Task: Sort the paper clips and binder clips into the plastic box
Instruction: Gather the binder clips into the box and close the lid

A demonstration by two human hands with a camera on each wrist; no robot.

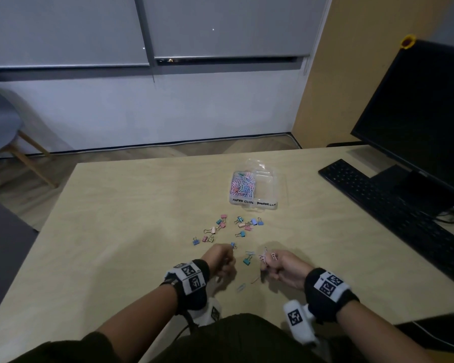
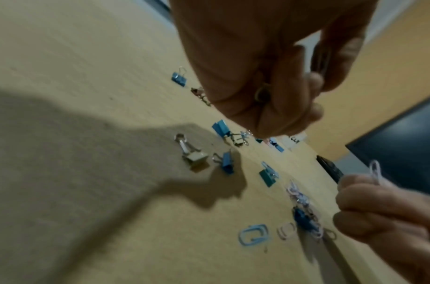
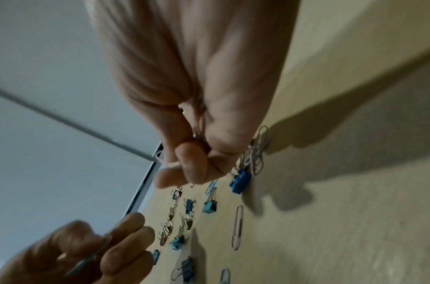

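The clear plastic box (image 1: 269,179) stands mid-table, lid open; its left compartment holds a heap of pastel paper clips (image 1: 242,184), and the right one looks empty. Several pink, blue and beige binder clips (image 1: 222,226) lie scattered in front of it. My left hand (image 1: 226,262) hovers just above the table with curled fingers and pinches a thin blue paper clip (image 3: 87,259). My right hand (image 1: 270,265) grips a small bunch of pink and white paper clips (image 1: 268,256). Between the hands lie a teal binder clip (image 1: 247,260) and loose paper clips (image 1: 241,286).
A black keyboard (image 1: 393,218) and a monitor (image 1: 425,121) fill the table's right side. A grey chair (image 1: 0,132) stands on the floor beyond the far-left table corner. Bare tabletop (image 1: 129,218) stretches to the left of the clips.
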